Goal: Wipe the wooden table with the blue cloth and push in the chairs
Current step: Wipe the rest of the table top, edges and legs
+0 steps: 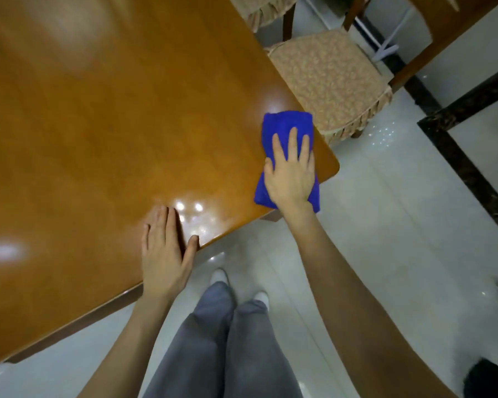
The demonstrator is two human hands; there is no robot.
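1. Right hand [291, 170]: fingers [292, 139] spread flat, pressing the folded blue cloth [282, 124], gripping nothing.
2. The cloth lies at the table [112, 124] corner, overhanging the near edge.
3. Left hand [164, 254]: released, palm flat at the near edge.
4. A cushioned chair [328, 79] stands beside the far-side edge.

The cloth [285, 130] was laid at the table's [98, 124] near right corner under the flattened right hand [291, 173], the left hand [164, 254] was rested flat on the near edge, and a chair [328, 79] was set just beyond the right edge.
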